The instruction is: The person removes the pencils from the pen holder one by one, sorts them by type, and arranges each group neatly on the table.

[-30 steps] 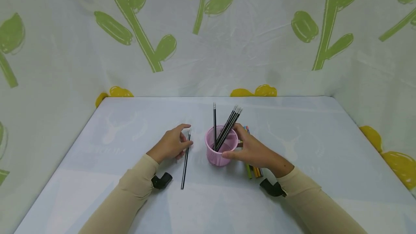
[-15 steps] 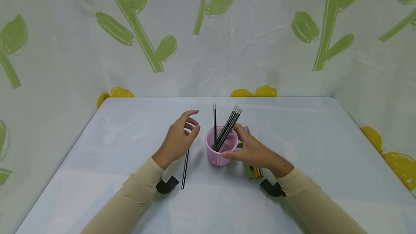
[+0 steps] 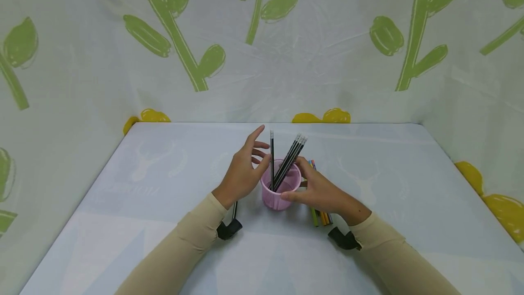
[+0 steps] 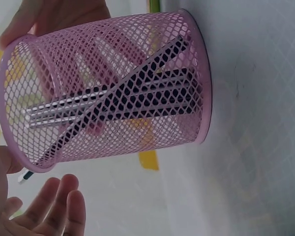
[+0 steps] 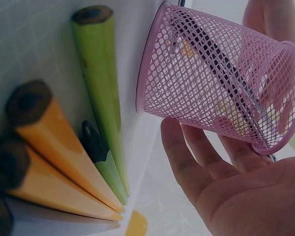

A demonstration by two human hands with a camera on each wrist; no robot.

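From my remote seat I see the pink mesh cup (image 3: 275, 202) upright on the pale table (image 3: 286, 258). On its right side the right hand (image 3: 321, 192) grips it, thumb over the near rim and fingers bent round the wall, the grasp only as wide as the cup. By the cup's left rim I have the left hand (image 3: 241, 174), fingers parted and mostly extended, with nothing visible in its hold; its thumb is close to the lone black pencil (image 3: 272, 149) in the cup, and I cannot tell whether they touch. The bunched black pencils (image 3: 291, 154) lean right inside the cup, overlapping too much for me to count. Left of the cup, 1 loose black pencil (image 3: 235, 210) lies on the table, mostly hidden by the left arm. Just right of the cup, partly behind the right hand, lie coloured pencils (image 3: 323, 219); the right wrist camera gives me 2 orange pencils (image 5: 64, 152) and 1 bright green pencil (image 5: 101, 73) among them.
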